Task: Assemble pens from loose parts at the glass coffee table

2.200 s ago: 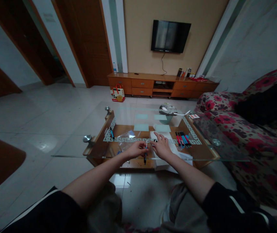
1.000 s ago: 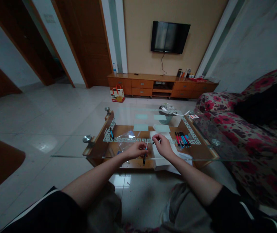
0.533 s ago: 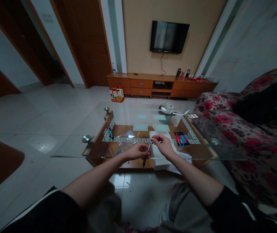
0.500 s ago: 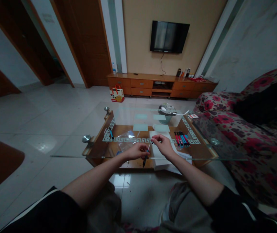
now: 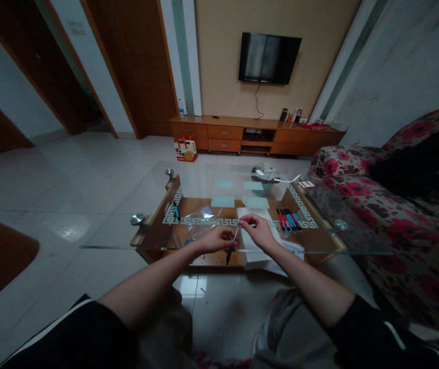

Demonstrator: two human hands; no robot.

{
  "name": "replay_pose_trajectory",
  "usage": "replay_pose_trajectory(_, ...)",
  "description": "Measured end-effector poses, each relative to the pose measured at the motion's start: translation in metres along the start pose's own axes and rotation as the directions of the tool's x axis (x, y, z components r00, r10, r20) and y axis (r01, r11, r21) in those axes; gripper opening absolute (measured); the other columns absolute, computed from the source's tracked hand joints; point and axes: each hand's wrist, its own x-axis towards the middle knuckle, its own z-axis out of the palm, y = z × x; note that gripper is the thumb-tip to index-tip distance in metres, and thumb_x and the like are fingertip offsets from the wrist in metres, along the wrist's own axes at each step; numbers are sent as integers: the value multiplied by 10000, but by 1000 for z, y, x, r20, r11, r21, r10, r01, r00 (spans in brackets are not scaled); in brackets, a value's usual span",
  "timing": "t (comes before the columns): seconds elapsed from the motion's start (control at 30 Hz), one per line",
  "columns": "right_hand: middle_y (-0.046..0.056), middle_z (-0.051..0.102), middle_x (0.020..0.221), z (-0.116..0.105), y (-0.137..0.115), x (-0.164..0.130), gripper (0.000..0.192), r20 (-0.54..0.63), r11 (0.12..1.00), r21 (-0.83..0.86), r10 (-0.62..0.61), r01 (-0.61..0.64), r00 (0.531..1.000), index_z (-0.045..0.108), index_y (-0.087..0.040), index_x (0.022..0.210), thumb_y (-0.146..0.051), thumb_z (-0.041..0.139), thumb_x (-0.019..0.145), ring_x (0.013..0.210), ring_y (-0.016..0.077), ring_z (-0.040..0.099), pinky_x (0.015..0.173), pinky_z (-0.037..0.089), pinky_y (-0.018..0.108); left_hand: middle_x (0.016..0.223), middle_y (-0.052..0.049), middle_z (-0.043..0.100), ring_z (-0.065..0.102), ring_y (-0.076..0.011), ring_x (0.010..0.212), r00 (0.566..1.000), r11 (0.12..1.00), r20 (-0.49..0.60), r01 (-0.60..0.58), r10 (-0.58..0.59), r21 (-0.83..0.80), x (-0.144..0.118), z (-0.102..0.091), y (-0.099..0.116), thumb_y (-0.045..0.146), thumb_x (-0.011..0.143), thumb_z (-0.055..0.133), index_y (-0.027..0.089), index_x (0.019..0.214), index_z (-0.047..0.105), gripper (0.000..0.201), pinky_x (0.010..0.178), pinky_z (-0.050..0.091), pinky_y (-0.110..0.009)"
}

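The left forearm [image 5: 153, 279] slants up from the lower left of the frame, the right forearm [image 5: 307, 279] from the lower right. Near the centre, the left hand [image 5: 217, 240] has its fingers curled in toward the thumb; the right hand [image 5: 259, 231], slightly higher, bends inward, fingertips drawn together, though whether they fully meet is hard to tell.
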Motion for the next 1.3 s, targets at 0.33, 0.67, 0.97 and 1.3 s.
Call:
replay_pose_trajectory(0.33,31,706,806,0,0,-1,214,31,1000,-18,-12,13,999,701,-183,879,-381,666,807,734,171,622,689,485,292,791,-74,712,697,-192,735,1000,1000,10,-3,3,1,-1,0,3,441,757,751,123,924,633,378,632,575,-300)
replay_pose_trajectory(0.67,26,719,805,2,3,-2,250,79,1000,0,22,-22,997,664,-179,971,-328,689,772,738,175,667,689,483,293,769,-42,676,670,-154,690,1000,1000,-6,-10,10,-21,0,0,4,417,747,768,129,912,617,364,611,558,-261)
replay_pose_trajectory(0.97,17,736,788,3,-1,-6,352,157,998,44,42,-50,987,585,-191,1103,-298,676,780,785,203,711,718,505,316,712,34,594,670,-147,665,997,991,-73,-40,31,-126,-2,5,8,319,727,794,187,992,463,444,557,521,-218)
replay_pose_trajectory(1.3,3,731,777,3,-2,-7,362,161,998,40,47,-54,986,556,-199,1118,-250,653,773,775,196,708,757,513,331,770,8,614,681,-174,710,997,993,-64,-55,48,-109,-2,2,5,308,740,783,218,1281,421,657,581,544,-257)
